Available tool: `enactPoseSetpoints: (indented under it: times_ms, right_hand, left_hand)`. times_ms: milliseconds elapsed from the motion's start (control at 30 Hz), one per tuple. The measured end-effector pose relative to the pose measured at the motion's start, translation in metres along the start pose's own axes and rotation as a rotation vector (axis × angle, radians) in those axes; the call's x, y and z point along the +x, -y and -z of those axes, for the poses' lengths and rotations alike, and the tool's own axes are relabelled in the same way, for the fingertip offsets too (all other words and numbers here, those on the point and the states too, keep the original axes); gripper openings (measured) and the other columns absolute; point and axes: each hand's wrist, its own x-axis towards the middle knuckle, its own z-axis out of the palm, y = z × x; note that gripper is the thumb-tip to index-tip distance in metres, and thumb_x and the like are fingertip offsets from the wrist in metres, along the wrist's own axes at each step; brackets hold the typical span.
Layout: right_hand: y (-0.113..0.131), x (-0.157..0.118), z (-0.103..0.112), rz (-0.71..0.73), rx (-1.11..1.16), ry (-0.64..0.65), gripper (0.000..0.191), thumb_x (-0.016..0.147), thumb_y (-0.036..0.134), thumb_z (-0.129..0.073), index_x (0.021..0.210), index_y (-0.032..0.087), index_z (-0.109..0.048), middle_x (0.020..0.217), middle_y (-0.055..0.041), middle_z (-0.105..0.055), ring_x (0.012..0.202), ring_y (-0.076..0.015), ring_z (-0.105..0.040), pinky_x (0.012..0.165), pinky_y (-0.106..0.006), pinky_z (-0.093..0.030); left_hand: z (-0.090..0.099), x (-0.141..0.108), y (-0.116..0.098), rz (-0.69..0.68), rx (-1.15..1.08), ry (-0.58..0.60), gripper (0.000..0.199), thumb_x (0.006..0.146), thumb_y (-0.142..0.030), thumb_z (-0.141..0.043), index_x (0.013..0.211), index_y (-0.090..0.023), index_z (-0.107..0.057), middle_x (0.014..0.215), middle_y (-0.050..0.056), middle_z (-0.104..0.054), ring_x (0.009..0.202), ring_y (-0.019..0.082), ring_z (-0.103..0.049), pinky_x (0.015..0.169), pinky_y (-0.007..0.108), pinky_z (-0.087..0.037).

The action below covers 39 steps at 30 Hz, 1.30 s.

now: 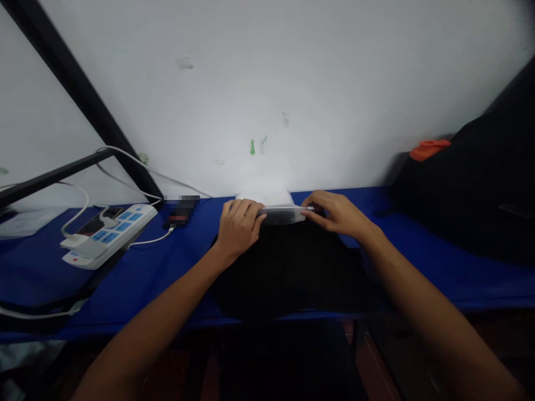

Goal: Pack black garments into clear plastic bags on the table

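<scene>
My left hand [240,225] and my right hand [338,214] hold a thin, flat, pale object [284,215] between them, seen almost edge-on. Its near face looks grey and translucent; its exact kind cannot be made out. The left fingers are curled over its left end, with the thumb at the front. At the right end, my right thumb and fingers pinch its edge, where a small dark part shows by the fingers. Behind it lies a bright white item [264,199] against the wall. Below both hands spreads a black cloth-like thing [288,273].
On the left, a white power strip [121,234] with plugs and cables lies on the blue surface [167,278]. A dark phone-like device [181,211] has a white cable attached. Black frame bars [83,89] cross the left. A large black bag-like shape [468,195] with an orange patch [429,150] stands right.
</scene>
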Motion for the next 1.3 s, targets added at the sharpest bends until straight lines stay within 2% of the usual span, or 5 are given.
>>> enactPoseSetpoints:
  times_ms: [333,667,933,1067,1300]
  right_hand:
    - [0.035,0.002,-0.036,0.213,0.063,-0.192,0.013,0.099,0.032,-0.051,0.094,0.021,-0.056,0.078,-0.0028,-0.062,0.066,-0.0142,-0.055,0.059,-0.028,-0.044]
    - [0.034,-0.001,-0.028,0.219,0.091,-0.161,0.007,0.095,0.023,-0.051,0.098,0.022,-0.057,0.083,-0.0031,-0.064,0.071,-0.0152,-0.058,0.062,-0.029,-0.046]
    - [0.042,0.000,-0.039,0.311,0.069,-0.148,0.013,0.099,0.023,-0.046,0.094,0.019,-0.058,0.079,-0.0045,-0.064,0.071,-0.0158,-0.058,0.062,-0.029,-0.046]
    - [0.036,0.000,-0.034,0.230,0.110,-0.217,0.011,0.098,0.025,-0.050,0.095,0.020,-0.059,0.079,-0.0033,-0.065,0.070,-0.0151,-0.060,0.062,-0.028,-0.047]
    - [0.001,-0.003,-0.015,-0.110,0.237,-0.455,0.013,0.093,0.035,-0.059,0.087,0.023,-0.061,0.075,-0.0004,-0.065,0.061,-0.0150,-0.062,0.058,-0.031,-0.051]
  left_hand:
    - [0.002,-0.004,-0.023,-0.230,-0.250,-0.113,0.019,0.094,-0.015,-0.057,0.113,-0.019,-0.058,0.099,0.005,-0.069,0.091,0.019,-0.062,0.084,0.034,-0.049]
    - [0.003,-0.005,-0.020,-0.195,-0.225,-0.165,0.025,0.093,-0.011,-0.057,0.116,-0.019,-0.059,0.096,0.006,-0.064,0.089,0.019,-0.060,0.081,0.034,-0.052]
    - [0.004,-0.004,-0.027,-0.212,-0.281,-0.130,0.006,0.095,-0.016,-0.056,0.100,-0.020,-0.057,0.089,0.003,-0.068,0.084,0.018,-0.062,0.079,0.033,-0.049]
    - [0.006,0.001,-0.013,-0.163,-0.183,-0.115,0.007,0.098,-0.020,-0.051,0.094,-0.019,-0.056,0.086,0.005,-0.068,0.080,0.019,-0.060,0.075,0.034,-0.045]
    - [0.006,0.008,0.035,-0.048,-0.052,-0.092,0.017,0.102,-0.026,-0.045,0.091,-0.019,-0.056,0.087,0.006,-0.067,0.079,0.021,-0.055,0.074,0.035,-0.043]
